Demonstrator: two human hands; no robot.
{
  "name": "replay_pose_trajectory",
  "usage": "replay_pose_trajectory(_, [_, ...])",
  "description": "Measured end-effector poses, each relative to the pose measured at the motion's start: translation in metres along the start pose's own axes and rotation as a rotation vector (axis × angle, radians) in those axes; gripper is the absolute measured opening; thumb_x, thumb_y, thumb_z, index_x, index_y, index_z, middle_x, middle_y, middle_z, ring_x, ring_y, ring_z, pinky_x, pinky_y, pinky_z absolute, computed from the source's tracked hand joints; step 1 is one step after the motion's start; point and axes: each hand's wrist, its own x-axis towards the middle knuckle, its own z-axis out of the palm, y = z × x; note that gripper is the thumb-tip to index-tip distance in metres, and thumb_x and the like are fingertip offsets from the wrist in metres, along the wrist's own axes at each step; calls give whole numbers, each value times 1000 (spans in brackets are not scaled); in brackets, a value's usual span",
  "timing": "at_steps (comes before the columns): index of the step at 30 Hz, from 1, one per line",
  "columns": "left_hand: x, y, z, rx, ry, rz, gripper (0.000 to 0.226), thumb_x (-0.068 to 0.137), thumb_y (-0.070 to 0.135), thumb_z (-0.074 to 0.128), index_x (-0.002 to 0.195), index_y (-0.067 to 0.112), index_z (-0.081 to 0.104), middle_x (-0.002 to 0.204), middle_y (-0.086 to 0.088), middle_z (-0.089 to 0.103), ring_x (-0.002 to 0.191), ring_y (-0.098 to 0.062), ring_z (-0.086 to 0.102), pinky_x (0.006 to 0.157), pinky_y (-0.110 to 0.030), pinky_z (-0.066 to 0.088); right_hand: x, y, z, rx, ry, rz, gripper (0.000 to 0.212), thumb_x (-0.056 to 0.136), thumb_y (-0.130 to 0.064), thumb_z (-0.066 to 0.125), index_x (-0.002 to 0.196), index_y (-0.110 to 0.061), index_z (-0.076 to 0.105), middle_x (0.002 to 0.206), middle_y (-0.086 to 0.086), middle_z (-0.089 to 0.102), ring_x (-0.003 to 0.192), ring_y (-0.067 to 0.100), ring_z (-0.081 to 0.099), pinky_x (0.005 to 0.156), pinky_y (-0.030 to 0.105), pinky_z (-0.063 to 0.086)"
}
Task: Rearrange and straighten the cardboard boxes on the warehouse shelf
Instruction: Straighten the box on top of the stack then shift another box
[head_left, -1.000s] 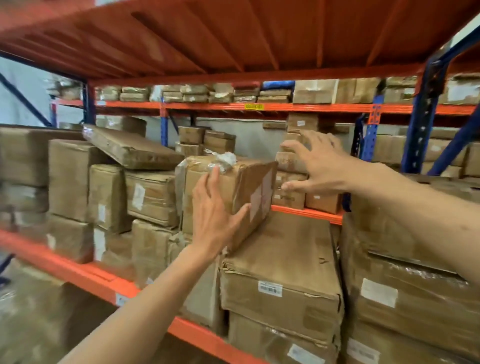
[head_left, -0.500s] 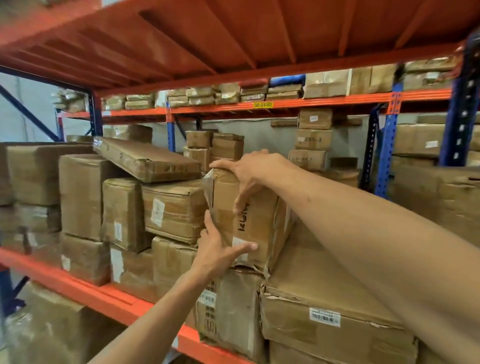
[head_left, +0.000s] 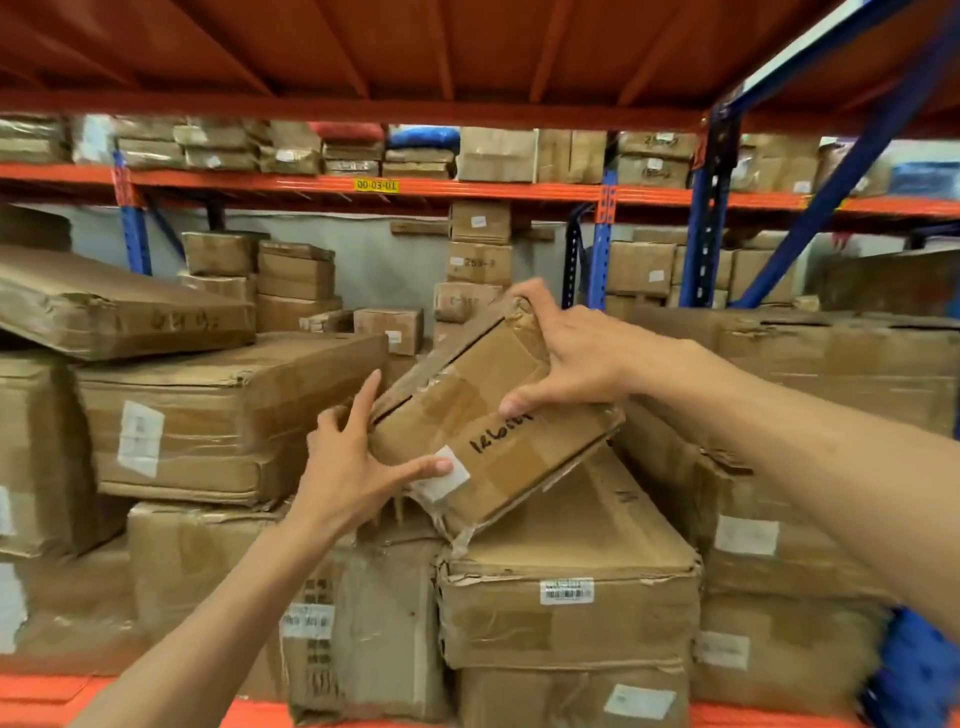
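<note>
A taped, crumpled cardboard box (head_left: 483, 415) with black handwriting and a white label is tilted in mid-air at the centre of the shelf bay, its right end raised. My left hand (head_left: 358, 462) grips its lower left corner, thumb on the label. My right hand (head_left: 566, 353) grips its upper right edge, fingers over the top. Under it lies a long flat box (head_left: 571, 545) with a barcode sticker, on top of another box (head_left: 571, 696). The orange shelf beam (head_left: 41, 696) runs along the bottom.
Stacked boxes (head_left: 218, 421) fill the left, with a slanted flat box (head_left: 119, 306) on top. Large boxes (head_left: 789, 467) stand at the right. A blue upright (head_left: 706, 228) and diagonal brace rise at right. Further shelves of boxes stand behind; an orange deck is overhead.
Both hands have taken hold of the handwritten box and turned it from upright to tilted, lifted off the pile. The camera has moved closer and to face the shelf squarely.
</note>
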Motion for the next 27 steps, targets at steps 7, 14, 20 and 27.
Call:
replay_pose_trajectory(7, [19, 36, 30, -206, -252, 263, 101, 58, 40, 98, 143, 51, 44, 141, 1, 46, 133, -21, 43, 113, -36, 39, -91, 59, 48, 251, 114, 262, 104, 48, -89, 78, 130, -63, 18, 111, -7, 63, 99, 16, 61, 84, 35, 55])
replay_pose_trajectory(14, [30, 55, 45, -256, -301, 196, 112, 48, 33, 102, 144, 41, 46, 123, 11, 65, 104, -3, 64, 86, -15, 50, -106, 63, 52, 356, 81, 347, 119, 44, -86, 83, 141, -67, 18, 117, -1, 62, 103, 19, 59, 87, 36, 50])
replay_pose_trajectory(20, [12, 68, 47, -274, -246, 222, 91, 54, 29, 100, 133, 33, 56, 111, 13, 67, 95, 3, 65, 89, -19, 55, -117, 55, 60, 480, 272, 400, 93, 56, -62, 92, 133, -39, 46, 121, -10, 62, 116, 15, 57, 94, 33, 50])
replay_pose_trajectory(27, [11, 93, 79, -274, -213, 305, 78, 56, 37, 98, 123, 39, 59, 99, 24, 65, 91, 10, 59, 77, -18, 46, -148, 78, 38, 287, 345, 497, 89, 50, -68, 87, 130, -38, 60, 101, -2, 73, 100, 17, 63, 79, 29, 46])
